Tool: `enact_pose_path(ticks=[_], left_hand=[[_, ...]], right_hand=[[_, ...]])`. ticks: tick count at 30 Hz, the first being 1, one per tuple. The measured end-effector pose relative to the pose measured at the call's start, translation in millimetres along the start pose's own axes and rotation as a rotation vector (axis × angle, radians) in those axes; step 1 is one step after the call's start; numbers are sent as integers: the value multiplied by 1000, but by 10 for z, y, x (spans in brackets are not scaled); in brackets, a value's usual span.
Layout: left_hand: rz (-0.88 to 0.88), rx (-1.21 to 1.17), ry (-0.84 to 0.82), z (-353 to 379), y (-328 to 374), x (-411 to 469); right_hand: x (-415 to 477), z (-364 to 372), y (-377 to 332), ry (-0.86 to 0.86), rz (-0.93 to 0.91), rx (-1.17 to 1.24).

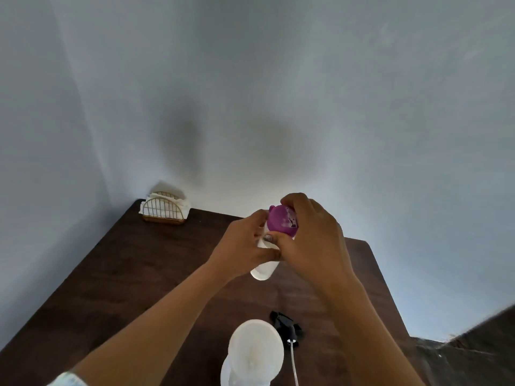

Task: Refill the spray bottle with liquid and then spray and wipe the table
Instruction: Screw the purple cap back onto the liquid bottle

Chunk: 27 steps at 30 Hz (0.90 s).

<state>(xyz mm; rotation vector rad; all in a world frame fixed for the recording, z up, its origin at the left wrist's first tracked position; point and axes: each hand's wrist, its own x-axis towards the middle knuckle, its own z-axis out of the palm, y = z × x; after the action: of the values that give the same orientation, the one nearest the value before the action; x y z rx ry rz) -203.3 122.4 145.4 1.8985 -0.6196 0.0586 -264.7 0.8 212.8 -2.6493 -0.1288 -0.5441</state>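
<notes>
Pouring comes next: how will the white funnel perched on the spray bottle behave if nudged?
Probably top-heavy: the funnel is wider than the spray bottle beneath, so it may tip. It looks like thin, light plastic, likely shifting easily; steadying it seems wise.

The dark table [139, 274] bears a napkin holder [164, 208] (far corner), spray head [284, 323] and white bottle [255, 355].

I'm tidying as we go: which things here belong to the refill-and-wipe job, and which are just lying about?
Job: refill bottle in the left hand, its purple cap in the right hand; funnel on the spray bottle; black spray head on the table.
Lying about: napkin holder, though its napkins might serve for wiping.
</notes>
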Motion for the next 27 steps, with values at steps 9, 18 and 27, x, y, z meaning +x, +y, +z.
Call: enact_pose_path(ticks=[9,18,27], left_hand=[[-165,44,62,-89,-519,86],[-310,138,175,-438,-1196,311],[-331,15,253,-665,-2014,848]], right_hand=[[351,566,205,-184,-102,47],[904,1289,83,-296,-188,54],[1581,2027,-29,-293,-108,15]])
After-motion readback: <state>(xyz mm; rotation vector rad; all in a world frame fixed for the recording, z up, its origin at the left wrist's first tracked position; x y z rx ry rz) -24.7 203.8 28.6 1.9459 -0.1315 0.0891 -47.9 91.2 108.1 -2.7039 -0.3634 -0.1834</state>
